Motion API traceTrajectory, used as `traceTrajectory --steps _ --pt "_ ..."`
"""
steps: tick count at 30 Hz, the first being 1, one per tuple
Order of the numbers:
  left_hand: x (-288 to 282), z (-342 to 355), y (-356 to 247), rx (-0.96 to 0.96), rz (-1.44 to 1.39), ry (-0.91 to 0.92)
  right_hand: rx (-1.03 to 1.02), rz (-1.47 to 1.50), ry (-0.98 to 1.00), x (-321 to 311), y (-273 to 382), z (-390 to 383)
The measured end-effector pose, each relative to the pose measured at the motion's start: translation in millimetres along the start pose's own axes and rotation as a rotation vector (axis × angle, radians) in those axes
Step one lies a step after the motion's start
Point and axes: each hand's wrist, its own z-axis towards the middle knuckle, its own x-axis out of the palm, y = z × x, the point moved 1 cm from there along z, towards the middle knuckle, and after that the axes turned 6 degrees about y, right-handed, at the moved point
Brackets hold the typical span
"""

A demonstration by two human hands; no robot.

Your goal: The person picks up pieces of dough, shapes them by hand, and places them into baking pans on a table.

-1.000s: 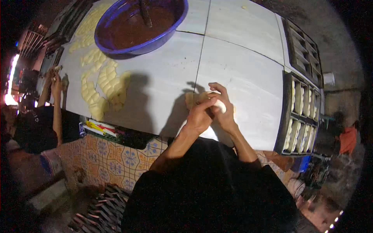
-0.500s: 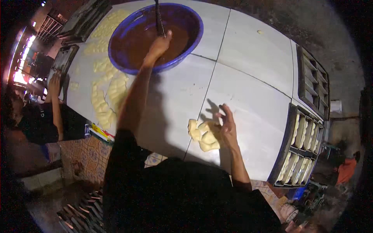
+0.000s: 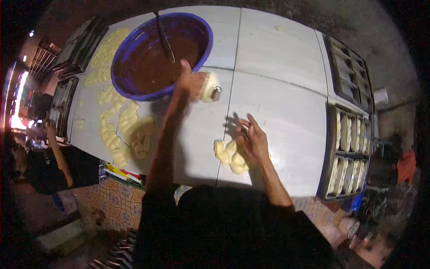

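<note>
My left hand (image 3: pixel 190 84) is just off the near right rim of a blue basin (image 3: pixel 208 47). Its fingers are closed on a pale, blurred piece with a brown patch at one end, which looks like a piece of dough (image 3: pixel 209 85). Inside the basin is a brown, paste-like filling (image 3: pixel 148 65). A long dark utensil (image 3: pixel 164 40) leans there, its upper end past the far rim. My right hand (image 3: pixel 256 140) hovers with fingers apart beside a small cluster of pale dough pieces (image 3: pixel 237 162) on the white tiled table (image 3: pixel 282 134), partly covering them.
Many dough pieces (image 3: pixel 129 117) lie in rows at the left. Dark loaf tins (image 3: pixel 332 152) holding dough stand at the right edge, beside more tins (image 3: pixel 333 67). At the far left, a co-worker's arm (image 3: pixel 58 150) reaches toward another tin (image 3: pixel 62 105).
My left hand has let go of the utensil and moved right and nearer, out of the basin, now with a pale piece in it. My right hand stays by the dough cluster.
</note>
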Motion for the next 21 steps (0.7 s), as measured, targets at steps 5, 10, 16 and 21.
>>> traceTrajectory --steps 5,10,16,21 --pt "70 -90 77 -0.032 -0.262 0.041 0.187 -0.077 -0.172 17 -2 -11" --pt "86 -131 117 -0.013 -0.085 0.062 -0.334 -1.190 0.032 18 6 -55" --pt "93 -145 135 0.267 0.479 0.182 -0.348 -0.728 0.001 -2 27 -74" --pt "106 -152 150 0.099 0.026 0.166 -0.256 -1.056 0.121 -2 35 -96"
